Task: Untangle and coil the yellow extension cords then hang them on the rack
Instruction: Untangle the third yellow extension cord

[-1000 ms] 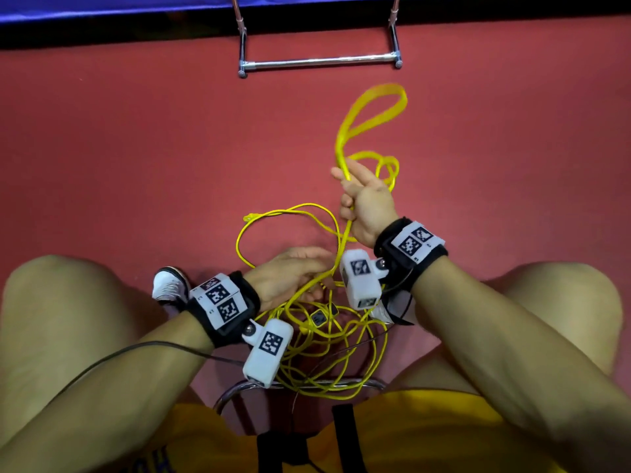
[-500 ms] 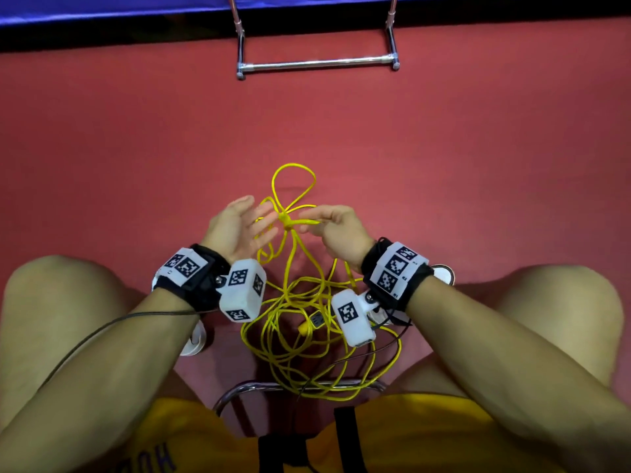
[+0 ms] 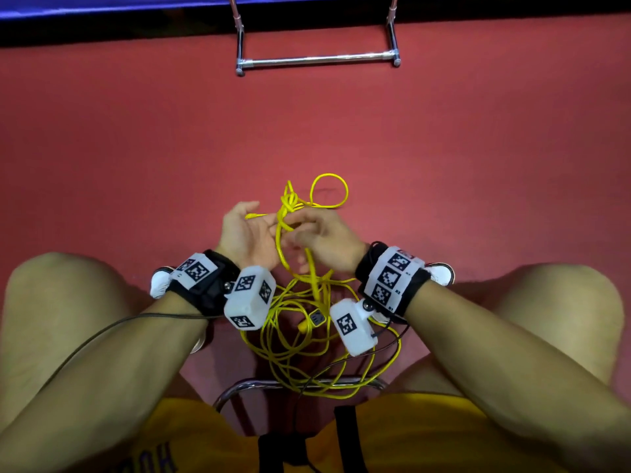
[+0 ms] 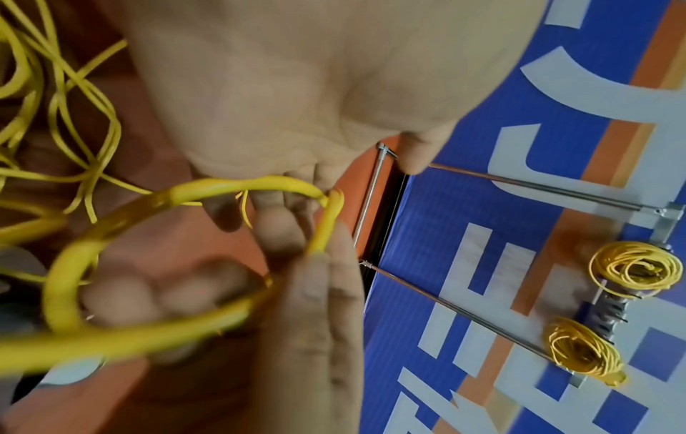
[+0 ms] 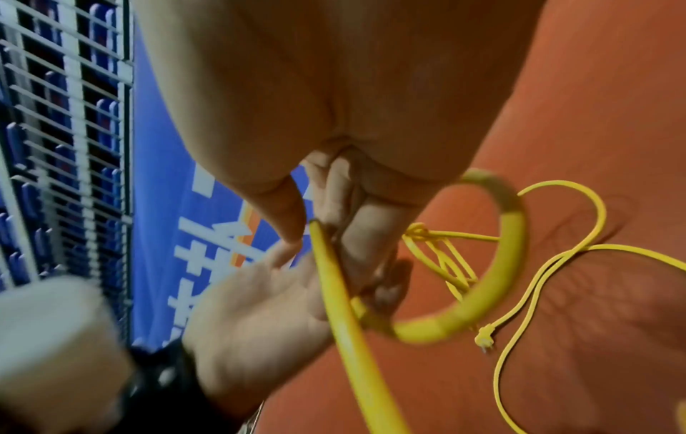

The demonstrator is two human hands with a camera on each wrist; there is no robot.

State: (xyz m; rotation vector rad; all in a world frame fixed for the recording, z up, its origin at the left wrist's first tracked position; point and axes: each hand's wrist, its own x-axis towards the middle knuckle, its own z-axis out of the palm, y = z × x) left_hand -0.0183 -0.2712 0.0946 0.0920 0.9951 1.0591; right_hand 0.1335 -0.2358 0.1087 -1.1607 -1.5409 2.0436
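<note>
A tangle of yellow extension cord [image 3: 300, 339] lies on the red floor between my knees, with strands rising to both hands. A tight knot [image 3: 290, 202] sits just beyond my fingertips, and a small loop [image 3: 329, 191] stands out to its right. My right hand [image 3: 317, 230] pinches the cord [image 5: 323, 264] between thumb and fingers. My left hand [image 3: 254, 227] faces it palm-up with straight fingers, and the cord [image 4: 237, 188] runs across them. A plug [image 5: 484, 342] dangles free. Two coiled yellow cords [image 4: 636, 267] [image 4: 582, 352] hang on the rack [image 4: 538, 188].
The rack's chrome foot bar [image 3: 317, 59] rests on the floor ahead, against a blue banner wall [image 3: 102, 1]. I sit on a chrome-framed stool [image 3: 273, 384], with my white shoes [image 3: 160, 285] [image 3: 440, 273] either side of the pile. A socket end [image 3: 317, 317] lies in the tangle.
A second ago the right hand held the cord high while the left reached into the pile. Both hands have since met at the knot, and the small loop has swung to the right.
</note>
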